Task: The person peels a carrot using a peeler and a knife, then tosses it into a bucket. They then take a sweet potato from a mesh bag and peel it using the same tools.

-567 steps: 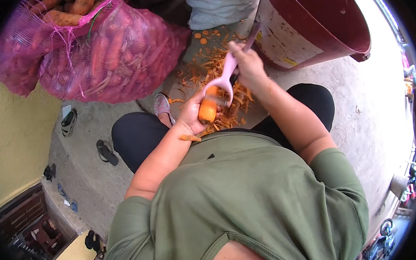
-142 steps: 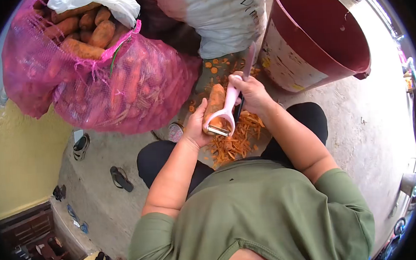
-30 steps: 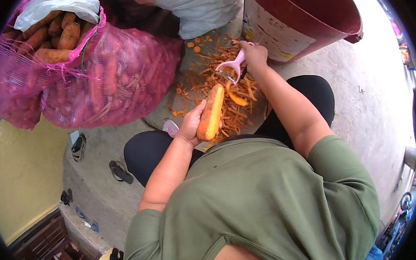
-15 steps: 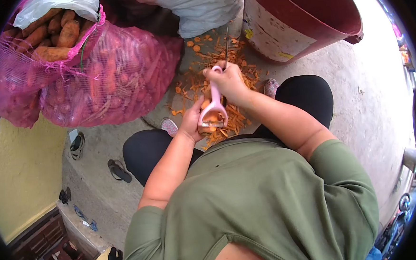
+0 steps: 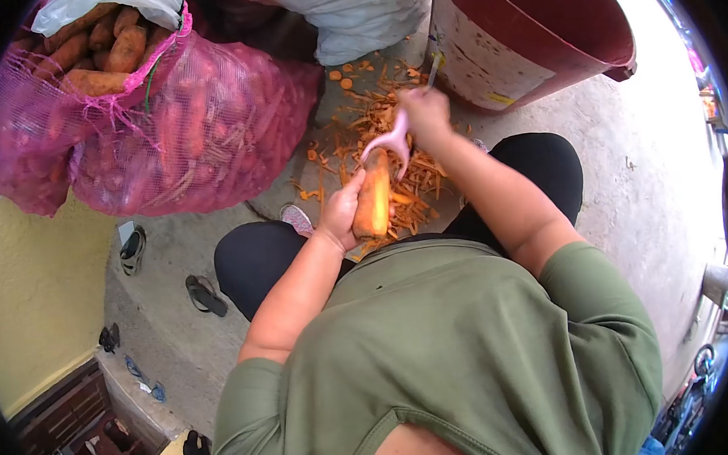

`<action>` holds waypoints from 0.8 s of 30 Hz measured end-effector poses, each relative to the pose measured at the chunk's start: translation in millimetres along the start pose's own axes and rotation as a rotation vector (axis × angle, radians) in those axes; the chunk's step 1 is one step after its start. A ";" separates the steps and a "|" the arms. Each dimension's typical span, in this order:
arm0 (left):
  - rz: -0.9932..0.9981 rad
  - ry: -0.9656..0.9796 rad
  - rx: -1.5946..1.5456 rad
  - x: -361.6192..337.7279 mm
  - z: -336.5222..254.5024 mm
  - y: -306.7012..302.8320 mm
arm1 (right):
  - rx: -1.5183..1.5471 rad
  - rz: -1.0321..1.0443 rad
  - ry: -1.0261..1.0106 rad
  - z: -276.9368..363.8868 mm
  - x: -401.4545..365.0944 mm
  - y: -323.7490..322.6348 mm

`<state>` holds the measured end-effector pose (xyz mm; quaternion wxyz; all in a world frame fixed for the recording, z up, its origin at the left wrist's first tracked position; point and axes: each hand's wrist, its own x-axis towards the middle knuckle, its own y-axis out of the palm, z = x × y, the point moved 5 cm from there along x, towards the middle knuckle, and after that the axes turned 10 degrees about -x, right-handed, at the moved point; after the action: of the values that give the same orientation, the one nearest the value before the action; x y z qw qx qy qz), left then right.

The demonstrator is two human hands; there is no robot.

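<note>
My left hand (image 5: 345, 215) is closed around a thick carrot (image 5: 373, 200), which stands nearly lengthwise in front of my belly. A bright, freshly peeled strip runs down the carrot's near face, while its far end is still dark. My right hand (image 5: 426, 115), a little blurred, grips a pink peeler (image 5: 395, 143) whose forked head is at the carrot's far end. A thin metal blade (image 5: 433, 70) also sticks out from the far side of that hand. Orange peelings (image 5: 415, 183) and several round slices lie on the ground beneath both hands.
To the left bulges a pink mesh sack (image 5: 200, 129) of carrots, some showing at its open top. A white sack (image 5: 364, 19) stands behind. At the right is a large dark red bucket (image 5: 495, 48). Sandals (image 5: 206, 295) lie on the concrete by the yellow wall (image 5: 39, 306).
My right hand has moved the peeler away from the carrot's near end, out to its far end and rightward. The peeled strip is now uncovered. My left hand keeps its hold.
</note>
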<state>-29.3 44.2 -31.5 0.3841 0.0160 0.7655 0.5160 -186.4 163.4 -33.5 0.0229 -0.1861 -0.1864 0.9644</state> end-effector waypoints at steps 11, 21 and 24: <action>-0.035 -0.017 -0.006 2.9 -2.0 2.6 | -0.018 0.113 -0.111 5.7 -21.1 17.2; -0.017 0.092 -0.009 0.8 -9.4 8.4 | -0.036 0.311 -0.163 19.9 -58.5 29.2; -0.039 0.013 0.058 0.9 -4.8 -1.1 | 0.094 0.054 -0.070 -6.2 3.9 14.5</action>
<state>-32.3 40.4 -32.0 0.3885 0.0086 0.7829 0.4859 -187.4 152.5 -45.6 -0.0009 -0.1561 -0.1365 0.9783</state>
